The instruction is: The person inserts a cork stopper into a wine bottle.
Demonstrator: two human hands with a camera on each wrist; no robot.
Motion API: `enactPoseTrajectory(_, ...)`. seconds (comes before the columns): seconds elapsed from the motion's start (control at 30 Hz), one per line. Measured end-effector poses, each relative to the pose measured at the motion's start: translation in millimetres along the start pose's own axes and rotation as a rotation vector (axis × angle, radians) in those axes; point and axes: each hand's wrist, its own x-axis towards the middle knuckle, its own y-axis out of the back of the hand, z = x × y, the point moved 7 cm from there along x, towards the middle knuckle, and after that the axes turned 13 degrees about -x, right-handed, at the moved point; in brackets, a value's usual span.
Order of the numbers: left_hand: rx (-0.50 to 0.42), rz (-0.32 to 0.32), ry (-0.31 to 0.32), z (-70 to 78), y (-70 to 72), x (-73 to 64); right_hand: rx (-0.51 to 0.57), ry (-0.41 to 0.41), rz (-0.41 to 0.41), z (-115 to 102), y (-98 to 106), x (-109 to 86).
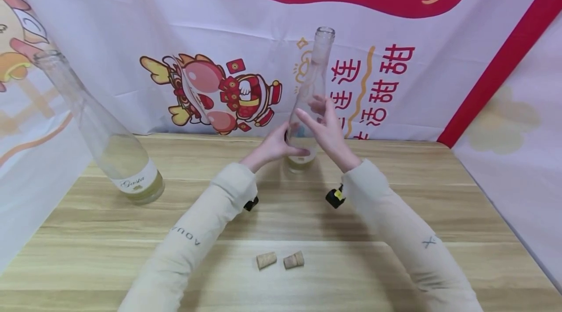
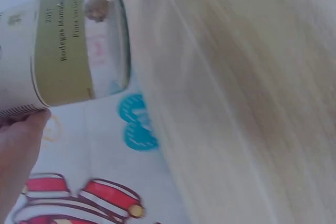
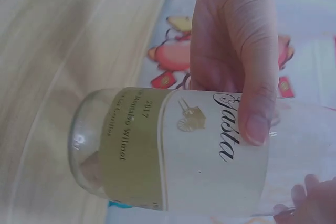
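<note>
A clear glass wine bottle [image 1: 322, 56] with a white and olive label stands nearly upright at the back of the table, without a stopper in its mouth. My left hand [image 1: 275, 145] grips the lower body, its thumb [image 3: 256, 128] lying across the label. Higher up, my right hand [image 1: 328, 131] holds the glass between thumb and fingers; in the right wrist view its fingertips [image 3: 311, 195] show at the lower right corner. Through the glass near the base, a brown cork-like piece [image 2: 97, 9] is visible. The bottle's base is close over the wood.
A second clear bottle [image 1: 107, 141] with a similar label stands on the left of the table [image 1: 395, 185], its mouth uncovered. Two corks, a left one [image 1: 266, 260] and a right one [image 1: 293, 260], lie near the front, between the forearms. A printed cloth [image 1: 272, 24] hangs behind the table.
</note>
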Motion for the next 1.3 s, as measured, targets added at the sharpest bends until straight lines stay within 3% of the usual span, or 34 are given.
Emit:
enactPoseTrajectory(0.13, 0.033, -0.022, -0.03, 17.7, -2.8, -15.2, 0.005, 0.058, -0.017, -14.8, 6.0, -14.5)
enactPoseTrajectory(0.3, 0.096, -0.04, -0.015, 37.8, -7.4, -37.5, 0.018, 0.142, -0.018, -33.1, 15.1, -31.9)
enactPoseTrajectory(0.47, 0.104, -0.064, -0.017, 49.3, -12.2, -57.4, 0.045, 0.23, -0.051, -49.8, 16.7, -49.0)
enactPoseTrajectory(0.57, 0.11, -0.074, -0.036, 52.2, -15.5, -67.7, 0.04, 0.242, -0.082, -53.7, 13.6, -58.7)
enactPoseTrajectory(0.73, 0.137, -0.072, -0.023, 48.0, -19.5, -82.4, 0.041, 0.218, -0.126, -51.6, 5.7, -72.9)
enactPoseTrajectory(0.93, 0.122, -0.083, 0.004, 37.3, -23.4, -94.8, 0.041, 0.212, -0.123, -45.8, -3.9, -84.6)
enactPoseTrajectory(1.3, 0.133, -0.068, 0.029, 19.6, -27.0, -108.1, 0.048, 0.22, -0.122, -34.2, -18.2, -98.0)
